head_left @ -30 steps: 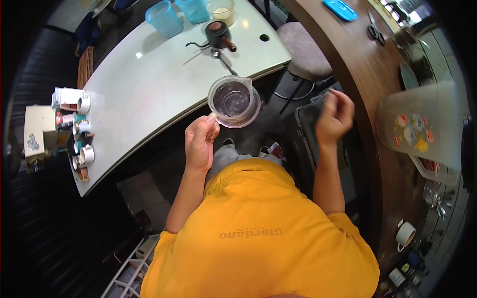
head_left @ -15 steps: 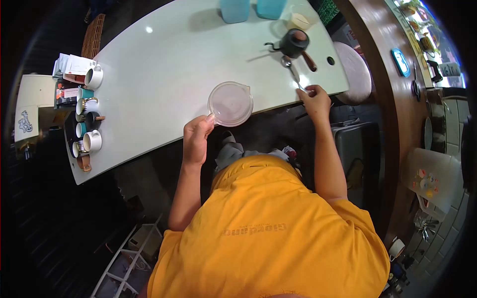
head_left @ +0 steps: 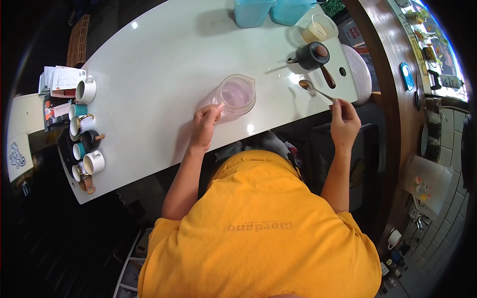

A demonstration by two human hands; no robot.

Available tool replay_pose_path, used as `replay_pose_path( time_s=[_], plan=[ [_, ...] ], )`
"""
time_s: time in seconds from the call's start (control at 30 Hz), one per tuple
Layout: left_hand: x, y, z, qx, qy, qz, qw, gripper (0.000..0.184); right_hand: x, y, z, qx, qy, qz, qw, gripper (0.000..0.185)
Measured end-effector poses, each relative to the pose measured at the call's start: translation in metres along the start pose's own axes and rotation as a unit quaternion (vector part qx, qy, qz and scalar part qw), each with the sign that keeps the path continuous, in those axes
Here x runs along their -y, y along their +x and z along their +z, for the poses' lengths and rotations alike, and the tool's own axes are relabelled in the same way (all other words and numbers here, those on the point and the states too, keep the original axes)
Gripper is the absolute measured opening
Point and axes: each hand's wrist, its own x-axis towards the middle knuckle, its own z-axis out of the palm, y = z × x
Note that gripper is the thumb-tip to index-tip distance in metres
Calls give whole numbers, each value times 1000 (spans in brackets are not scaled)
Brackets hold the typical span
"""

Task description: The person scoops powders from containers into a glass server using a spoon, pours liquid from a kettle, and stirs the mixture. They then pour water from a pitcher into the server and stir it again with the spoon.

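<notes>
My left hand (head_left: 206,125) is closed around the handle of a clear glass jug (head_left: 237,94) with a pouring lip. The jug looks pale pinkish inside and is slightly tilted; whether it touches the table I cannot tell. Between the fingertips of my right hand (head_left: 344,125) is the handle end of a metal spoon (head_left: 319,93), its bowl pointing left over the table. Just beyond the spoon stands a small black kettle (head_left: 309,57) with a thin spout and a wooden handle. Behind the kettle is a clear cup (head_left: 325,27) with cream-coloured contents.
The white table (head_left: 154,84) has a rounded far edge. Two light-blue containers (head_left: 252,12) stand at its far side. Several mugs (head_left: 93,162) line the left end, beside papers (head_left: 68,78). A wooden counter (head_left: 382,59) runs along the right, with a pale stool (head_left: 358,74) near it.
The jug in my left hand has moved forward over the table and tilted, showing its inside. My right hand has moved right with the spoon. The view has shifted a little.
</notes>
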Motion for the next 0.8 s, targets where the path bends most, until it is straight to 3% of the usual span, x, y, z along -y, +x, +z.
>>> replay_pose_path(
  time_s=[0.03, 0.13, 0.23, 0.43, 0.5, 0.57, 0.67, 0.8],
  plan=[
    [2, 3, 3, -2, 2, -5, 1000, 40, 4, 5, -1, 3, 1, -1, 1000, 17],
    [6, 8, 17, -13, 5, -6, 1000, 40, 16, 20, 1, -19, 218, 39, 975, 14],
    [14, 9, 31, -31, -8, 1, 999, 40, 15, 31, 10, 22, 338, 46, 940, 19],
    [22, 10, 52, -55, -17, 2, 998, 37, 31, 46, 33, 100, 358, 61, 926, 23],
    [25, 9, 55, -54, -18, 2, 998, 35, 42, 49, 42, 145, 265, -22, 953, 24],
    [29, 8, 60, -69, -33, -1, 997, 34, 44, 47, 53, 170, 286, -34, 943, 18],
    [33, 6, 61, -69, -37, 15, 997, 34, 53, 43, 65, 209, 91, -294, 928, 10],
    [29, 1, 66, -76, -21, 17, 997, 34, 47, 35, 87, 223, -10, -414, 883, 16]
  ],
)
